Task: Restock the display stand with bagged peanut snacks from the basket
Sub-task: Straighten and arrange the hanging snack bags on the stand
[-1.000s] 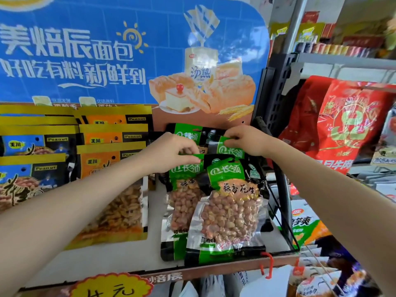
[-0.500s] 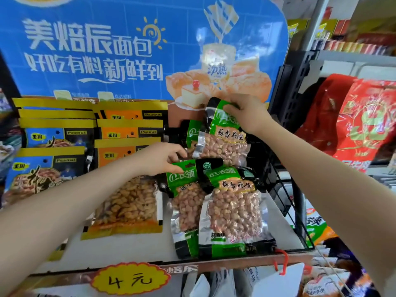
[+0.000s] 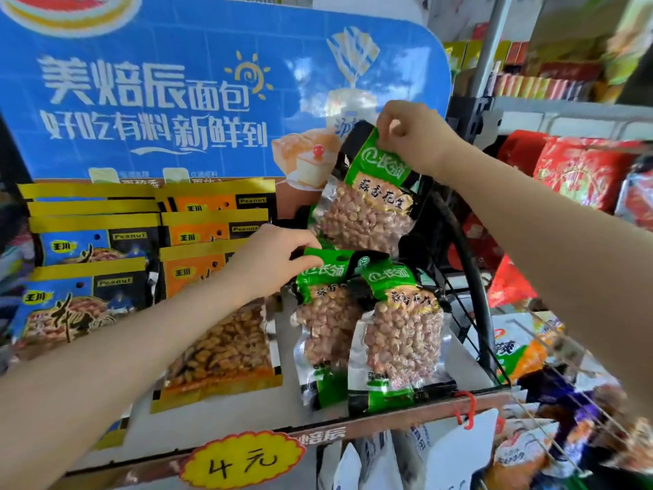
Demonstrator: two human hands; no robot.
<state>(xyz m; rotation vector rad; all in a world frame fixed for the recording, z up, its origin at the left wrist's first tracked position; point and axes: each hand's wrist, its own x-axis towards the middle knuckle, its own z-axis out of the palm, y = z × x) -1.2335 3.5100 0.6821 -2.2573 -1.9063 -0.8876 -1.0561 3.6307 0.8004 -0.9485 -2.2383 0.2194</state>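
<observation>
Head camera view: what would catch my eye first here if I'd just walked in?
Probably the big blue bread poster across the back of the stand. In front of it the right hand pinches a green peanut bag by its top, lifted above the row, while the left hand holds another green bag on the shelf. A yellow price tag sits below.

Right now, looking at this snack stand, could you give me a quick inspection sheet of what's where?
Surface: sloped white stand shelf, yellow 4 元 price tag on its front edge.
Job's things: lifted green peanut bag; two green bags lying lower down.
Clutter: orange peanut bags and blue peanut bags in rows at left.
Grips: right hand pinches the lifted bag's top; left hand pinches a lower bag's top.
Cables: nothing seen.
Surroundings: blue bread poster, red packets at right.
</observation>
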